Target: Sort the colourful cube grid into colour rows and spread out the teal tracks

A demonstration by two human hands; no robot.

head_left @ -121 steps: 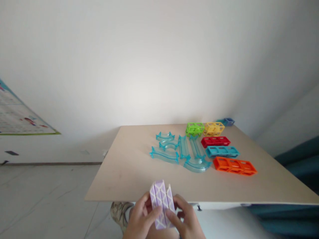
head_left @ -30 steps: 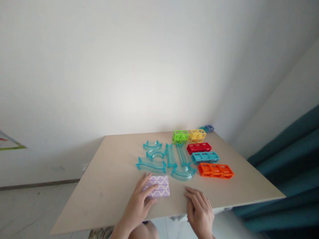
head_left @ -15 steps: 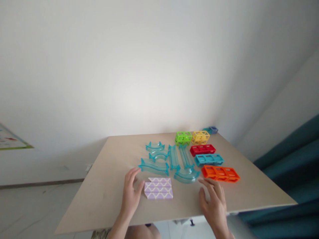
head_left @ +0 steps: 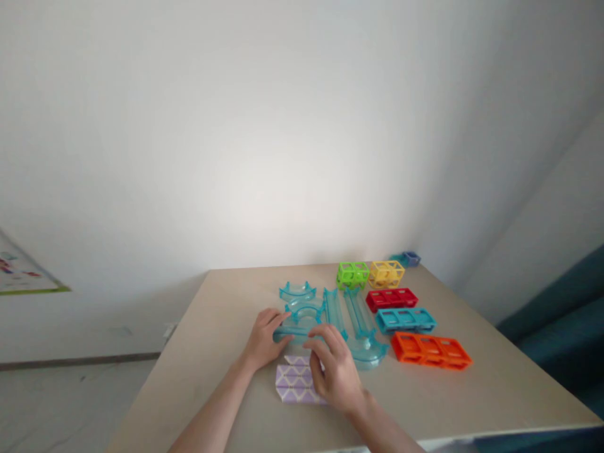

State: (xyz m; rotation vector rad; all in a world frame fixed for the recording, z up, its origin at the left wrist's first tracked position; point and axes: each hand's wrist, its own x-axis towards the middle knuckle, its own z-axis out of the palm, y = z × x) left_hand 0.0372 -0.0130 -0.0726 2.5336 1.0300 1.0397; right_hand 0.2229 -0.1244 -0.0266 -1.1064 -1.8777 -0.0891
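A long translucent blue track piece [head_left: 296, 335] lies crosswise near the middle of the table. My left hand [head_left: 267, 343] pinches its left end, fingers behind and thumb in front. My right hand [head_left: 336, 370] hovers at its right end with bent fingers apart; whether the fingertips touch the track is unclear. Below it, a purple-and-white patterned block of folded segments [head_left: 295, 382] is partly covered by my right hand. Behind lie two curved blue track pieces [head_left: 297, 291], and to the right two straight ones [head_left: 334, 311] and a curved one [head_left: 367, 353].
On the right side stand open-frame blocks: green [head_left: 352, 275], yellow [head_left: 386, 274], red [head_left: 391, 299], blue [head_left: 406, 320] and orange [head_left: 431, 350]. Small blue pieces [head_left: 410, 258] sit in the far right corner. A wall [head_left: 283, 157] rises behind the table; a teal curtain [head_left: 557, 340] hangs at right.
My left hand has moved forward onto the long track piece's left end. My right hand has swung left from beside the orange block to over the purple patterned block. The view has shifted slightly.
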